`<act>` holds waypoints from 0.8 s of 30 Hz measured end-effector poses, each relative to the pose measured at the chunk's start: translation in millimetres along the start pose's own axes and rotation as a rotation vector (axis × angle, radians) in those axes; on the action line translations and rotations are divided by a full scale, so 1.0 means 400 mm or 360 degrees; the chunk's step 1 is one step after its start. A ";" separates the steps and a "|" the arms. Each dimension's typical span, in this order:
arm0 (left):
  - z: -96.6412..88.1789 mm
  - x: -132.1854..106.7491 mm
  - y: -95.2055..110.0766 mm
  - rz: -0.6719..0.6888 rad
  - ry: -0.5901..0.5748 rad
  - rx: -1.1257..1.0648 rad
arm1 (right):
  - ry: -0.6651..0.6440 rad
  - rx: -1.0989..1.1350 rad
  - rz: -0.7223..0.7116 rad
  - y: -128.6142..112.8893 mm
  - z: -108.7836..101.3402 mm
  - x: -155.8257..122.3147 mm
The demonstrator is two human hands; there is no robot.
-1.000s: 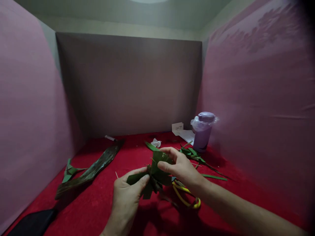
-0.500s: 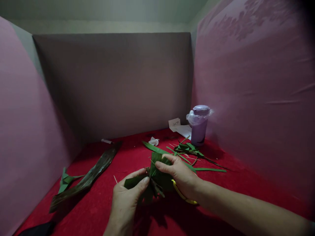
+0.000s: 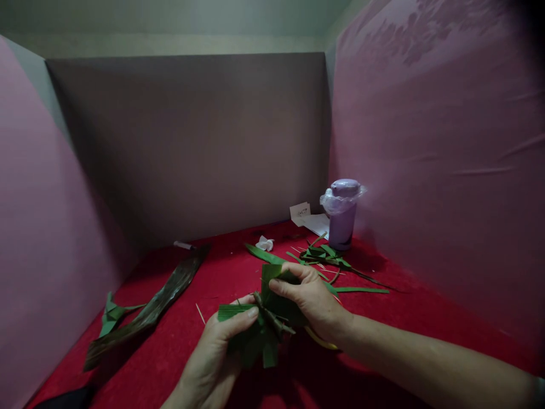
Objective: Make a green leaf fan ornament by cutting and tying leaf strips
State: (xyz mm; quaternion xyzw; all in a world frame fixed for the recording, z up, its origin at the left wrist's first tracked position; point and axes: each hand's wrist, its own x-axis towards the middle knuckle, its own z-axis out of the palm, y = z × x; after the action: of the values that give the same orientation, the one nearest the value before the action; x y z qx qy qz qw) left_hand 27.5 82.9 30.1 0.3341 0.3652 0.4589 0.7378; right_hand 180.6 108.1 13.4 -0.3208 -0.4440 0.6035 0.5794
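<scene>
A folded green leaf piece (image 3: 259, 326) with several strips sticking out is held low over the red cloth (image 3: 383, 324). My left hand (image 3: 217, 352) pinches its left side between thumb and fingers. My right hand (image 3: 313, 301) grips its upper right part, fingers curled round the leaf. A yellow loop, perhaps scissor handles (image 3: 321, 342), shows just under my right wrist and is mostly hidden.
A long dark leaf (image 3: 149, 315) lies at the left with green scraps (image 3: 111, 312) beside it. Cut leaf strips (image 3: 327, 258) are strewn near a purple bottle (image 3: 341, 215) wrapped in plastic. Paper (image 3: 313, 218) and a white scrap (image 3: 264, 243) lie at the back. Pink walls close in.
Both hands have stayed together on the leaf piece and turned it a little. The view has shifted right and down. My right hand now covers more of the yellow loop.
</scene>
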 end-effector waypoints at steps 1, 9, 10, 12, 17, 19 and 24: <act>0.003 -0.001 0.002 -0.0010 -0.0038 -0.0002 | -0.0002 0.0002 -0.0004 -0.001 -0.001 0.000; -0.009 0.001 -0.004 0.0067 0.0047 0.0064 | 0.0055 -0.0076 -0.0024 -0.016 0.016 -0.010; -0.010 0.001 -0.005 0.0083 0.0078 0.0060 | 0.0071 -0.0092 -0.0027 -0.016 0.018 -0.011; -0.011 0.001 -0.008 0.0113 0.0116 0.0065 | 0.0086 -0.0127 -0.0036 -0.014 0.019 -0.013; -0.013 0.002 -0.009 0.0177 0.0174 0.0142 | 0.0122 -0.0238 -0.0064 -0.009 0.017 -0.017; -0.015 0.002 -0.009 0.0188 0.0194 0.0164 | 0.0155 -0.0246 -0.0039 -0.010 0.018 -0.019; -0.016 0.002 -0.013 0.0197 0.0205 0.0159 | 0.0169 -0.0133 0.0083 -0.007 0.021 -0.022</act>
State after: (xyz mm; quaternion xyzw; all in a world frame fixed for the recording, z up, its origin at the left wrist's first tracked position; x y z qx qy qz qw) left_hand 24.6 82.8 22.5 0.3624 0.4130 0.5053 0.6654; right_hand 175.2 97.7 18.3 -0.3878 -0.4290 0.5816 0.5721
